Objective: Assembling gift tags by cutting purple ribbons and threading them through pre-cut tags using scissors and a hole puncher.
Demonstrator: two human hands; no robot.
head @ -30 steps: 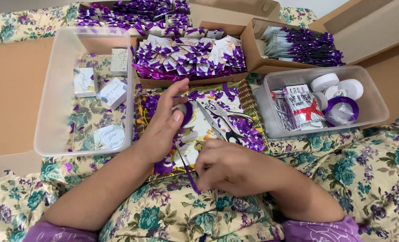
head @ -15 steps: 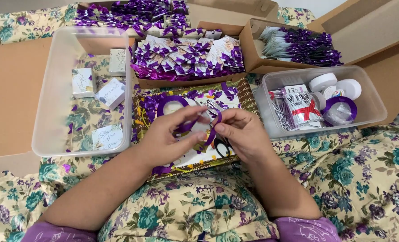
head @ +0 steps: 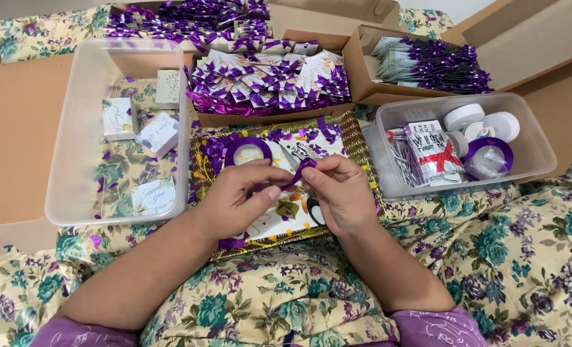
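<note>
My left hand [head: 244,196] and my right hand [head: 340,189] meet over a patterned tray [head: 361,160] on my lap. Between their fingertips they pinch a short piece of purple ribbon [head: 300,170], folded into a loop. A purple ribbon roll [head: 248,151] lies on the tray just behind my left hand. Metal scissors [head: 300,151] lie beside it, partly hidden by my fingers. Purple ribbon scraps are scattered over the tray.
A clear plastic bin [head: 74,138] at left holds small white boxes [head: 157,133]. A cardboard box [head: 270,83] behind the tray is full of bowed favours. A clear bin [head: 536,144] at right holds tape rolls and a packet. Another cardboard box [head: 427,64] stands behind it.
My right hand rose from low on the tray to meet my left hand. Both now pinch the ribbon piece, which has been folded over into a loop.
</note>
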